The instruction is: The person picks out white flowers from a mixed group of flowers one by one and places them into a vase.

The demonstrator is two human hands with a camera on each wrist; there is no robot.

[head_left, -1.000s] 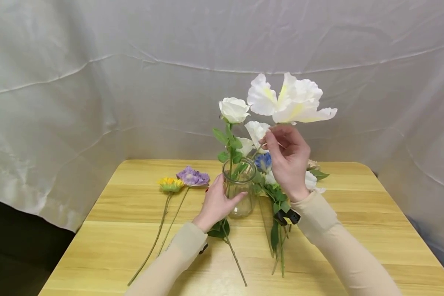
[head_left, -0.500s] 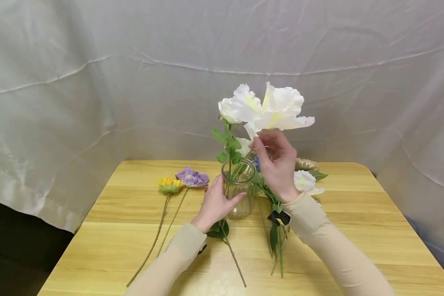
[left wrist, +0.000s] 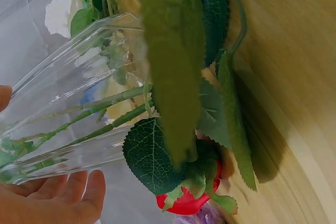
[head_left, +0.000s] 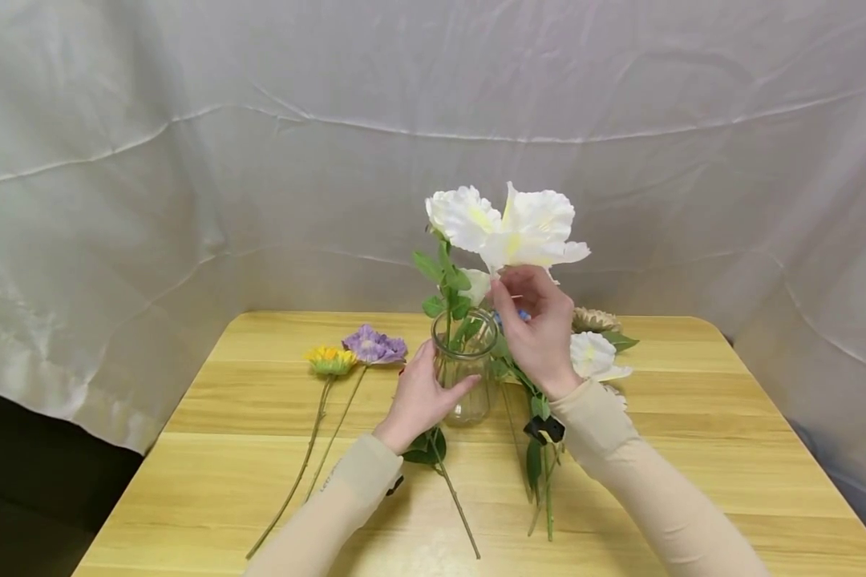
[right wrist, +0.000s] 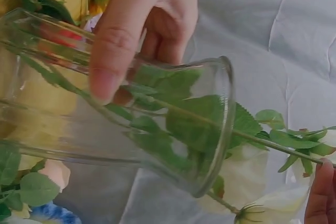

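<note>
My left hand (head_left: 422,397) grips the side of a ribbed clear glass vase (head_left: 471,405) standing on the table, thumb across its front. A white rose with green leaves (head_left: 447,276) stands in it, its bloom partly covered, beside a second white bloom (head_left: 475,286). Just above and right of the vase mouth, my right hand (head_left: 537,328) pinches the stem of a large white artificial flower with yellow streaks (head_left: 523,236). In the left wrist view, green stems (left wrist: 113,124) show through the glass. Fingers of the right hand (right wrist: 321,195) reach the stem at the right wrist view's edge.
A yellow flower (head_left: 330,361) and a purple flower (head_left: 375,344) lie at left. Under my left hand lies a red flower (left wrist: 185,203) with dark leaves. At right are piled stems with a white bloom (head_left: 595,357) and a beige one (head_left: 595,320). Grey cloth hangs behind.
My right hand has moved left and down with the large white flower, whose petals now overlap the rose in the head view. My left hand stays on the vase.
</note>
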